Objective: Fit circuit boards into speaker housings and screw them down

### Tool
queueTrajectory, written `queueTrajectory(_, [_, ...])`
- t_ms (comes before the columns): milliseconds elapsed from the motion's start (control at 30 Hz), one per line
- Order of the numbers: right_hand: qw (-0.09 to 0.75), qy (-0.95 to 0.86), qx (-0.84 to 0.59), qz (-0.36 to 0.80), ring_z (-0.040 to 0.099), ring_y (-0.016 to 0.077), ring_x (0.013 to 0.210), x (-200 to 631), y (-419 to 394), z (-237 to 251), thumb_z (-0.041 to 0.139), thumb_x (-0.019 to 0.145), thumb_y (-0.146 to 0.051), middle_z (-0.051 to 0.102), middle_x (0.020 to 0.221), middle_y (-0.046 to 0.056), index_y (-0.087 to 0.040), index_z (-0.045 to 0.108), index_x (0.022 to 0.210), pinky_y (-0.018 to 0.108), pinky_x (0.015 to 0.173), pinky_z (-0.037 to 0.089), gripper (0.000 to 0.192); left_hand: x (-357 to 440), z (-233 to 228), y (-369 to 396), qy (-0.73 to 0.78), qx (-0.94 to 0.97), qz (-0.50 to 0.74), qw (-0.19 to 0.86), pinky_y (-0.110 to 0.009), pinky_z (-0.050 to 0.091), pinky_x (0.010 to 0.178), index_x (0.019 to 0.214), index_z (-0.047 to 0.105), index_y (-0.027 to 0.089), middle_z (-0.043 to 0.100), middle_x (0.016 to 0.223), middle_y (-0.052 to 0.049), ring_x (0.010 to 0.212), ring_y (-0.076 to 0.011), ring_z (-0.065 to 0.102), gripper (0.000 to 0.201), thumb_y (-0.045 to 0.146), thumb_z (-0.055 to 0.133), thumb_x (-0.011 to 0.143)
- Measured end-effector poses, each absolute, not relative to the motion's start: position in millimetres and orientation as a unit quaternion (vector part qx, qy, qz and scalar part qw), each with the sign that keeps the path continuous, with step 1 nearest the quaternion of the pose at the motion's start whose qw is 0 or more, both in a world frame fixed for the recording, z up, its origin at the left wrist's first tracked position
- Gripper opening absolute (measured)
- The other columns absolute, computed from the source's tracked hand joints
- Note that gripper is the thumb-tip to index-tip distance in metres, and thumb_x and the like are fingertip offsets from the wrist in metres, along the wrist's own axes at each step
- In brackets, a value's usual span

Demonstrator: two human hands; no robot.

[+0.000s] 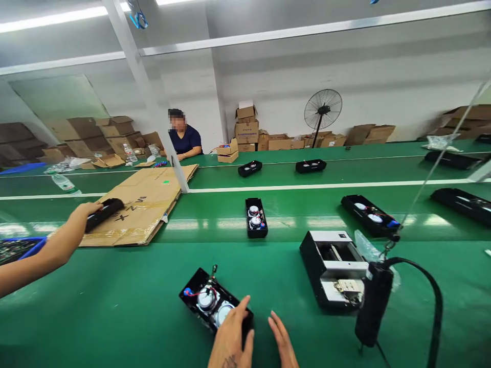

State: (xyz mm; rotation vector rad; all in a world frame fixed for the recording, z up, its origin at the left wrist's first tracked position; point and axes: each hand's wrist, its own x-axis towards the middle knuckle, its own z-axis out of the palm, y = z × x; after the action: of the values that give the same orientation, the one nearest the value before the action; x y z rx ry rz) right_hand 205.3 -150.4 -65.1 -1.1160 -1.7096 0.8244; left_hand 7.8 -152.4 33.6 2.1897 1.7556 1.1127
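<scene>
A black speaker housing (199, 291) lies slanted on the green work surface in front of me. Two round silver speaker drivers and red and blue wiring show inside it. My left hand (232, 332) is at its near right end, with that end between thumb and index finger; the other fingers are partly hidden. To the right of the housing, apart from it, my right hand (283, 340) has its fingers stretched out and holds nothing. A black powered screwdriver (374, 304) hangs further right, in front of a black-and-silver box-shaped fixture (332, 271).
More speaker housings (256, 219) sit along the green belt (215, 217). At left, another person's arm (49, 260) reaches to a black housing (104, 213) over flat cardboard (141, 199). A co-worker (186, 138) sits across, near cartons (246, 131) and a fan (322, 110).
</scene>
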Motion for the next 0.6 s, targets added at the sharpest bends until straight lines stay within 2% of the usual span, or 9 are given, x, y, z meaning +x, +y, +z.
queueTrajectory(100, [0.457, -0.692, -0.476, 0.292, 0.065, 0.0330, 0.137, 197, -158, -66, 0.052, 0.106, -0.031, 0.066, 0.150, 0.011, -0.033, 0.062, 0.147, 0.050, 0.111, 0.058, 0.043, 33, 37, -155, 0.483, 0.785, 0.365, 0.128, -0.032, 0.064, 0.100, 0.160, 0.047, 0.027, 0.074, 0.137, -0.012, 0.119, -0.0237, 0.076, 0.061, 0.029, 0.055, 0.099])
queueTrajectory(167, [0.454, -0.692, -0.485, 0.282, 0.060, 0.0351, 0.143, 196, -161, -58, 0.058, 0.101, -0.026, 0.061, 0.155, 0.012, -0.032, 0.054, 0.155, 0.053, 0.116, 0.053, 0.054, 34, 51, -154, 0.452, 0.799, 0.367, 0.151, -0.030, 0.063, 0.102, 0.152, 0.056, 0.030, 0.076, 0.134, -0.009, 0.119, -0.0224, 0.076, 0.052, 0.029, 0.059, 0.100])
queueTrajectory(300, [0.405, -0.715, -0.471, 0.320, 0.050, 0.0466, 0.149, 221, -147, -17, 0.088, 0.067, -0.028, 0.048, 0.165, 0.019, -0.022, 0.044, 0.163, 0.057, 0.119, 0.049, 0.105, 8, 85, -149, 0.491, 0.746, 0.439, 0.099, -0.027, 0.064, 0.098, 0.123, 0.074, 0.028, 0.083, 0.110, -0.005, 0.101, -0.0191, 0.081, 0.026, 0.024, 0.058, 0.103])
queueTrajectory(367, [0.351, -0.722, -0.469, 0.369, 0.047, 0.0428, 0.152, 245, -133, 11, 0.080, 0.065, -0.016, 0.044, 0.168, 0.016, -0.024, 0.044, 0.163, 0.058, 0.123, 0.044, 0.105, -12, 91, -147, 0.517, 0.711, 0.471, 0.068, -0.030, 0.066, 0.096, 0.113, 0.077, 0.028, 0.083, 0.104, -0.005, 0.099, -0.0198, 0.080, 0.021, 0.024, 0.059, 0.102])
queueTrajectory(467, [0.311, -0.725, -0.454, 0.414, 0.046, 0.0380, 0.154, 282, -112, 47, 0.070, 0.061, -0.008, 0.045, 0.168, 0.014, -0.025, 0.049, 0.160, 0.058, 0.125, 0.040, 0.103, -35, 78, -143, 0.558, 0.673, 0.481, 0.057, -0.040, 0.065, 0.101, 0.106, 0.079, 0.029, 0.081, 0.109, -0.006, 0.109, -0.0243, 0.077, 0.017, 0.033, 0.064, 0.100])
queueTrajectory(600, [0.287, -0.720, -0.458, 0.435, 0.044, 0.0348, 0.156, 313, -100, 74, 0.067, 0.062, -0.005, 0.045, 0.169, 0.013, -0.026, 0.054, 0.157, 0.057, 0.128, 0.034, 0.098, -41, 47, -136, 0.606, 0.644, 0.441, 0.152, -0.054, 0.057, 0.111, 0.115, 0.077, 0.029, 0.071, 0.140, -0.009, 0.132, -0.0325, 0.067, 0.033, 0.054, 0.070, 0.094])
